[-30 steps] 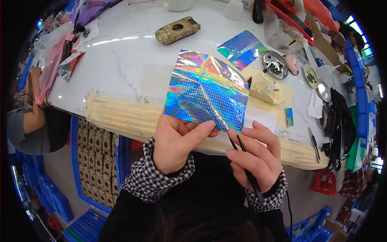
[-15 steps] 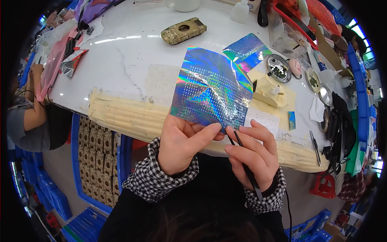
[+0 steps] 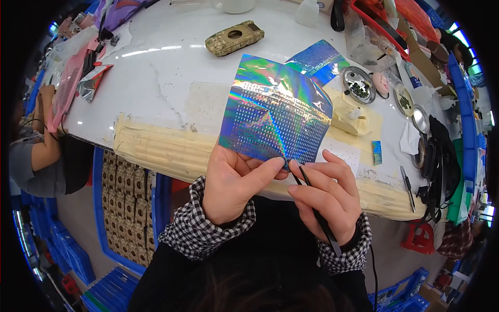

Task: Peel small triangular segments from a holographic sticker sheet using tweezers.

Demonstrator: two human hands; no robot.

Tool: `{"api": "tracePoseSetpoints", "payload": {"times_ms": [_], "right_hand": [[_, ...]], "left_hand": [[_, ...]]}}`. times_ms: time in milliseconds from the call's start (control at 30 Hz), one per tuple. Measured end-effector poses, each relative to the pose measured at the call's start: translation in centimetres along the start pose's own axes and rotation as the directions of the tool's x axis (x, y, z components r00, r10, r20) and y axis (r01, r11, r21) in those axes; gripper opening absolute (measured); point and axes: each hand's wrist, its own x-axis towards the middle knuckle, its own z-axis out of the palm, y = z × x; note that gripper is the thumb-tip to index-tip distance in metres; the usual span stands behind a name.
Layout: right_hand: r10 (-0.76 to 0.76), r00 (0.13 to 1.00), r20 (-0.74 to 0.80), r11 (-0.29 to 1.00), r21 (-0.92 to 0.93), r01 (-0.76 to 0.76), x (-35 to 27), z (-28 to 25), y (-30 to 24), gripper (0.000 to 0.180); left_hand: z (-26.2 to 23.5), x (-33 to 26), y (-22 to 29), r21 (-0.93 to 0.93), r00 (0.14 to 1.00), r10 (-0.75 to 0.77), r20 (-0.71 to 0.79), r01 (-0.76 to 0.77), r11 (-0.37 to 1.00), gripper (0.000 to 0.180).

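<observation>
Between thumb and fingers, my left hand (image 3: 236, 179) grips the lower edge of a shiny rainbow sticker sheet (image 3: 278, 112) covered in rows of small marks. The sheet is creased near my left thumb and tilts up over the table's edge. Black tweezers (image 3: 318, 216) lie in my right hand (image 3: 328, 195), which is closed around them. Their tips meet the sheet's bottom edge beside my left thumb; whether they pinch anything is too small to see. Beyond the sheet sits a camouflage model tank hull (image 3: 235, 38) with a round hole on top.
Right of the sheet are a second shiny sheet (image 3: 319, 58), a taped block (image 3: 351, 115), a round tin of small dark green parts (image 3: 358, 85) and a pen (image 3: 407, 188). A blue crate (image 3: 99, 208) of similar hulls stands below the table at left. Another person's arm (image 3: 44, 151) shows at far left.
The sticker sheet has tilted and flattened slightly, its right side moving outward, and its reflections have shifted. Both hands keep nearly the same place and grip.
</observation>
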Motion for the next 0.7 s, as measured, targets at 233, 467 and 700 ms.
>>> {"api": "tracePoseSetpoints", "payload": {"times_ms": [233,467,700], "right_hand": [[0.007,1.000,-0.015,0.998,0.061,-0.006,-0.26,0.24,0.32,0.024],[-0.001,1.000,-0.009,0.996,0.084,0.002,-0.25,0.33,0.54,0.025],[-0.019,1.000,-0.001,0.998,0.068,0.019,-0.26,0.26,0.57,0.024]], "left_hand": [[-0.06,-0.06,-0.02,-0.030,1.000,-0.011,-0.007,0.011,1.000,0.026],[0.01,-0.02,0.06,-0.061,1.000,-0.016,0.000,0.016,0.998,0.024],[-0.12,-0.04,0.10,-0.034,0.999,-0.037,0.006,0.037,0.999,0.024]]}}
